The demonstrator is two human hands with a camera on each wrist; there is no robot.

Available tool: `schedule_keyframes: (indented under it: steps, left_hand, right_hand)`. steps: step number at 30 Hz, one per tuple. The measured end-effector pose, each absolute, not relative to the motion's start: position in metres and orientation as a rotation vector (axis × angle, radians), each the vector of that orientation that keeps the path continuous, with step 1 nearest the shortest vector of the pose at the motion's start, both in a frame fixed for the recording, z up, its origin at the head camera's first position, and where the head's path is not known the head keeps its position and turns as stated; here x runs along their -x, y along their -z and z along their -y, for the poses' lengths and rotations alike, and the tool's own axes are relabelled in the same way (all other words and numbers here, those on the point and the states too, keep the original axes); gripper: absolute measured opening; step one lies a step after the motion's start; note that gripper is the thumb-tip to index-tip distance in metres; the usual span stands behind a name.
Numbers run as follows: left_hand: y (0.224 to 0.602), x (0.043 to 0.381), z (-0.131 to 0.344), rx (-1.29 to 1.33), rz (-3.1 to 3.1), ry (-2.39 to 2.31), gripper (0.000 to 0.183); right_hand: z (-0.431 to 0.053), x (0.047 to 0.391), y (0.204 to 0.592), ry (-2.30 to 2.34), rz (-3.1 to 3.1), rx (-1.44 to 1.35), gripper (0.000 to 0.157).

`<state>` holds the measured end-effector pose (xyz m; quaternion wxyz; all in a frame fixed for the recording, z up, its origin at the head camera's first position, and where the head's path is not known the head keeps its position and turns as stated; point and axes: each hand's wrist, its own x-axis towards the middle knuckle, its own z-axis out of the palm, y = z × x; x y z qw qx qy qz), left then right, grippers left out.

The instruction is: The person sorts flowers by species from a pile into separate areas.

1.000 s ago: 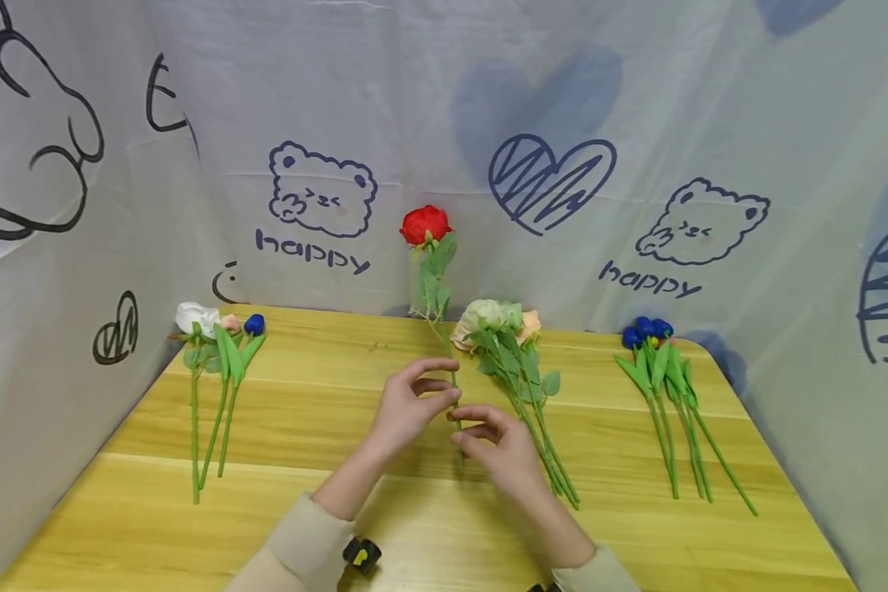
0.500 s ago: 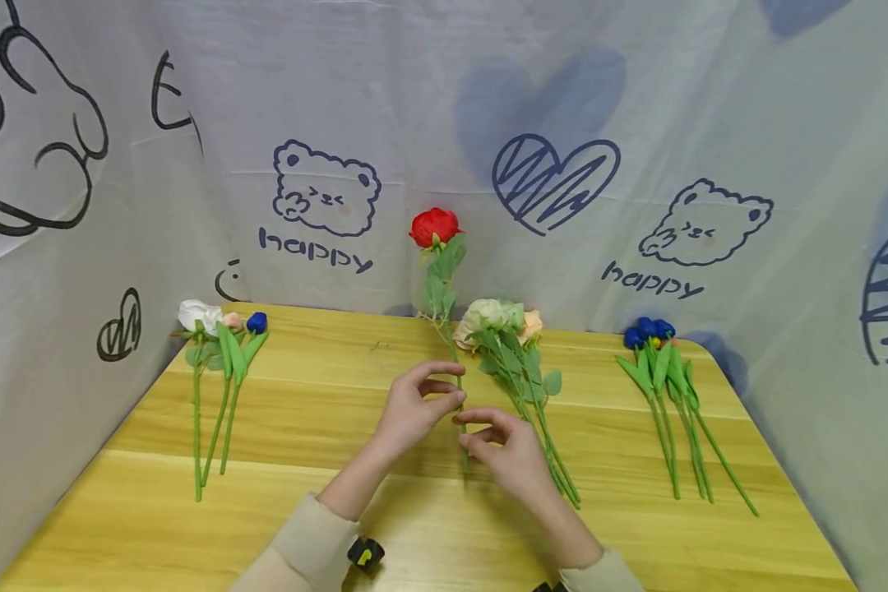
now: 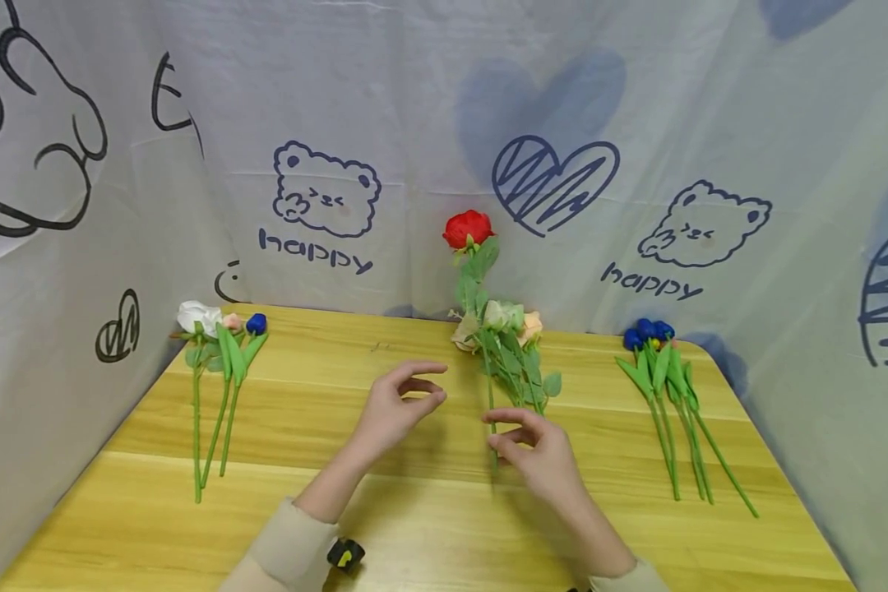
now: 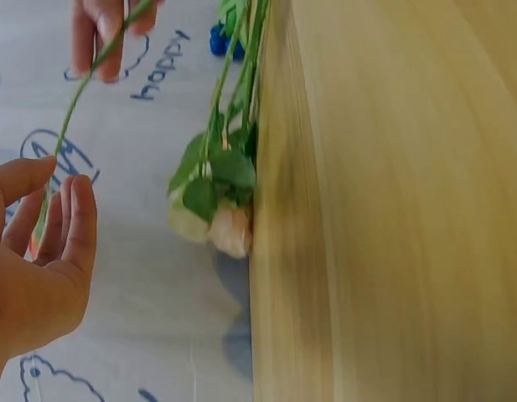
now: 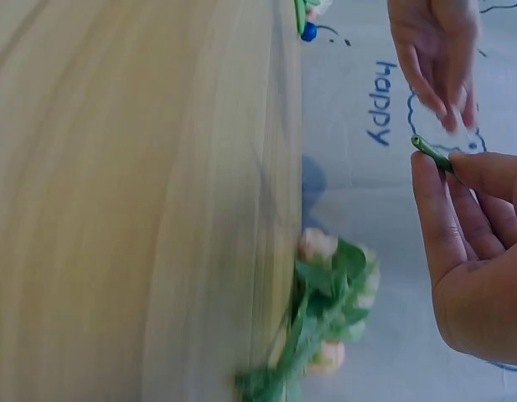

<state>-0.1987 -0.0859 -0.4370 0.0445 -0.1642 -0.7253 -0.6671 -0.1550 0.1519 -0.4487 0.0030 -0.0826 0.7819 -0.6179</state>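
Pinching a red, ruffled, green-leaved flower low on its stem with the grip of the right hand, bloom up over the yellow wood-grain desk. Holding the left hand nearby, left of it, grip apart.

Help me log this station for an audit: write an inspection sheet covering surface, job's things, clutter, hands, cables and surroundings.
Surface: wood-grain table, with faint dark marks toward its back edge.
Job's things: red flower held above the table; left group, middle group and right group of flowers lie on it.
Clutter: small black item at the left sleeve, possibly worn.
Hands: right hand pinches the red flower's stem near its lower end; left hand, apart from the stem in the head view, appears to hold nothing.
Cables: nothing seen.
Surroundings: pale cloth printed with "happy" and drawings.
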Motion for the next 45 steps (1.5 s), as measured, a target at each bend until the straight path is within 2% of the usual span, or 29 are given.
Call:
schedule_keyframes:
  steps: [18,27,45]
  left_hand:
    - [0.444,0.194,0.218,0.253,2.453,1.592,0.038]
    - [0.451,0.189,0.289,0.172,2.655,1.246,0.04]
    - [0.461,0.196,0.349,0.141,2.92,1.193,0.044]
  right_hand:
    - [-0.228,0.142,0.459,1.801,-2.516,-0.047,0.033]
    - [-0.244,0.148,0.462,1.596,-2.534,-0.082,0.035]
    - [-0.245,0.175,0.47,1.432,-2.593,-0.064,0.028]
